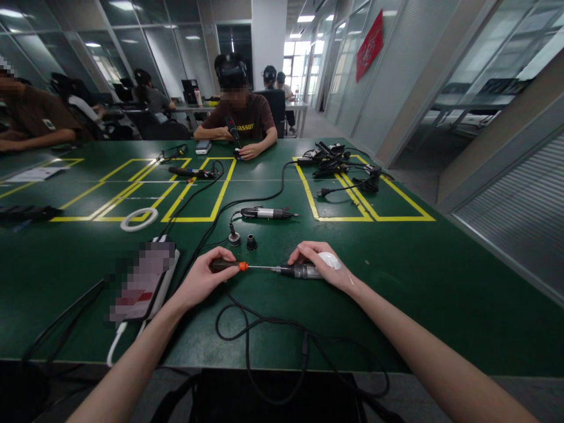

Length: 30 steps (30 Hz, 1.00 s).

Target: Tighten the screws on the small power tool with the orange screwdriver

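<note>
My left hand point(203, 277) grips a small screwdriver point(229, 265) with a black handle and an orange collar. Its thin shaft points right into the tip of a grey pen-shaped power tool point(299, 271). My right hand point(324, 262) holds that tool flat on the green table point(440, 282), with a white part under the palm. A black cable point(264, 322) loops from the tool toward the table's near edge. Two small black parts point(234, 238) point(251, 242) stand just behind the hands.
A second pen-shaped tool point(267, 213) lies behind the hands, a white ring point(139, 219) to the left. A white device point(145, 282) sits at my left forearm. Tangled black cables point(339, 167) lie at the far right. A person point(240, 117) works opposite; others sit at the left.
</note>
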Each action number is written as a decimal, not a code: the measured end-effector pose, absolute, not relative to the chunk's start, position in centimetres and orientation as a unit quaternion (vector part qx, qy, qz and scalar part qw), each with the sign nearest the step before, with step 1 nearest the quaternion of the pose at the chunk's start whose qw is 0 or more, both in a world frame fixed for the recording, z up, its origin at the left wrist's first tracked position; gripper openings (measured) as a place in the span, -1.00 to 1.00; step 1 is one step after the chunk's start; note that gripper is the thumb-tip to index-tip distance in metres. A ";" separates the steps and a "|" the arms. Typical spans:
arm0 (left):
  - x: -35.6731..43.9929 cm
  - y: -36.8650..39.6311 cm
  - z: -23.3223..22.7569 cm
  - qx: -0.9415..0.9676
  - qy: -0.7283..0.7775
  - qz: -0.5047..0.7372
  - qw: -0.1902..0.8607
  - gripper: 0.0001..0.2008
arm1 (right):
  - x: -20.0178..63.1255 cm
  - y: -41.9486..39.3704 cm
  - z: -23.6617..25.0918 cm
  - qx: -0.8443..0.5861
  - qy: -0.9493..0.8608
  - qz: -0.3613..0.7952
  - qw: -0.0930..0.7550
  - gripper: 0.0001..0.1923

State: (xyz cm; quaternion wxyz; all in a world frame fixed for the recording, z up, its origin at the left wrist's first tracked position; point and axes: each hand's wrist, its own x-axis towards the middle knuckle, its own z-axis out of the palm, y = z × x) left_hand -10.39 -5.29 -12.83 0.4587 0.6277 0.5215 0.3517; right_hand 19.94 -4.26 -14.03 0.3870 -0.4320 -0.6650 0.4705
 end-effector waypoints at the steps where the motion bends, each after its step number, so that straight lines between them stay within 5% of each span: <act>1: -10.3 -5.3 -12.9 0.622 0.522 0.354 0.463 -0.64 | 19.9 -4.2 -14.1 -0.432 -0.665 0.470 0.388 -0.40; 8: -9.8 -5.5 -12.9 0.623 0.527 0.328 0.475 -0.56 | 19.9 -4.3 -14.1 -0.433 -0.664 0.468 0.391 -0.38; 18: -10.6 -5.3 -12.4 0.632 0.512 0.365 0.452 -0.71 | 20.0 -4.2 -14.0 -0.430 -0.669 0.469 0.385 -0.41; 30: -10.3 -5.0 -13.1 0.609 0.529 0.355 0.472 -0.59 | 19.9 -4.3 -14.0 -0.435 -0.662 0.472 0.386 -0.40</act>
